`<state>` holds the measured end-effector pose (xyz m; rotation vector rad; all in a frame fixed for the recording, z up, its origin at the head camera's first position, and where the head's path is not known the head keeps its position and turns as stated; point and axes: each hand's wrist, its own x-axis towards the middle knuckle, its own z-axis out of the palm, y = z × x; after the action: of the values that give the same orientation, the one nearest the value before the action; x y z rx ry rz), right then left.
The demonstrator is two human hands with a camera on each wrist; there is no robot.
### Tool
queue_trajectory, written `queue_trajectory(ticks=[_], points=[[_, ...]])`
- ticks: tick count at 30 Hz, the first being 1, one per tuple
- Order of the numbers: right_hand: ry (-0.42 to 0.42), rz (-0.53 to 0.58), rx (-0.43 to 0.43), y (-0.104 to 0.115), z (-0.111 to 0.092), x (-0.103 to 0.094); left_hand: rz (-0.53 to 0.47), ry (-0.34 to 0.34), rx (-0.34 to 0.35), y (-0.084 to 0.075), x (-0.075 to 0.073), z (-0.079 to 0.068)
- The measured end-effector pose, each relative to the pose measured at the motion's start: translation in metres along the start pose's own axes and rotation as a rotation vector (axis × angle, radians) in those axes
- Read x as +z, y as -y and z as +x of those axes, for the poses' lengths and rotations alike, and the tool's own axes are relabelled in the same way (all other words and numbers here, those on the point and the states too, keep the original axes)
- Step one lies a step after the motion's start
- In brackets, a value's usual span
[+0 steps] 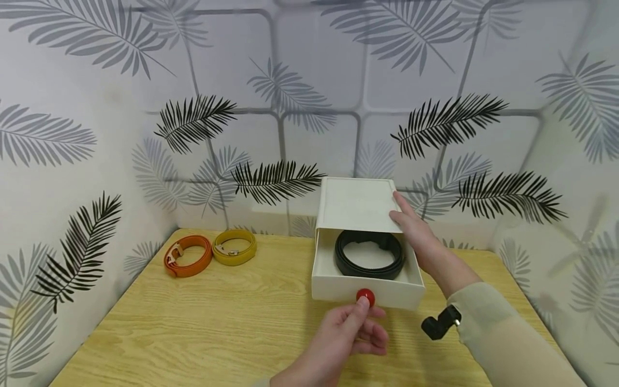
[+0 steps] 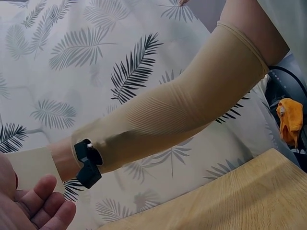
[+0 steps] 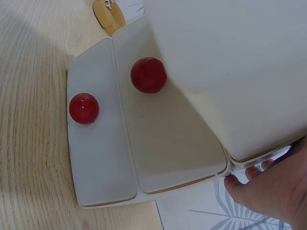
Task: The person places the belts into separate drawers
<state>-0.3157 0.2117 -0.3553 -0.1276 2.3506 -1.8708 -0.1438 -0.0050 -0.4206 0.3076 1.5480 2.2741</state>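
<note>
A white drawer cabinet (image 1: 360,201) stands on the table with its top drawer (image 1: 324,271) pulled out. Inside that drawer lies a coiled black belt (image 1: 344,263). With thumb and index finger, my left hand (image 1: 340,336) pinches the red knob (image 1: 365,294) on the drawer front; the other fingers curl loosely below. My right hand (image 1: 419,236) rests against the cabinet's right side, fingertips at its top edge. In the right wrist view, lower fingers of the right hand (image 3: 273,191) touch the side. Two lower drawer fronts (image 3: 100,158) with red knobs sit closed beneath.
An orange coiled belt (image 1: 197,265) and a yellow coiled belt (image 1: 236,259) lie side by side at the table's back left. Leaf-patterned cloth walls (image 1: 300,64) close in the wooden table (image 1: 193,322) behind and at both sides. A black wrist camera (image 1: 441,322) juts from the right sleeve.
</note>
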Motion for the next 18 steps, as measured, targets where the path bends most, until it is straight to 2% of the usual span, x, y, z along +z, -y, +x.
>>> queue_trajectory(ticks=[10, 18], points=[[0.018, 0.024, 0.020, 0.000, 0.000, -0.001, 0.002, -0.021, 0.003, -0.005, 0.000, 0.008], [0.033, 0.047, 0.020, 0.000, 0.002, -0.002, 0.014, -0.030, 0.041, -0.006, -0.002, 0.017]])
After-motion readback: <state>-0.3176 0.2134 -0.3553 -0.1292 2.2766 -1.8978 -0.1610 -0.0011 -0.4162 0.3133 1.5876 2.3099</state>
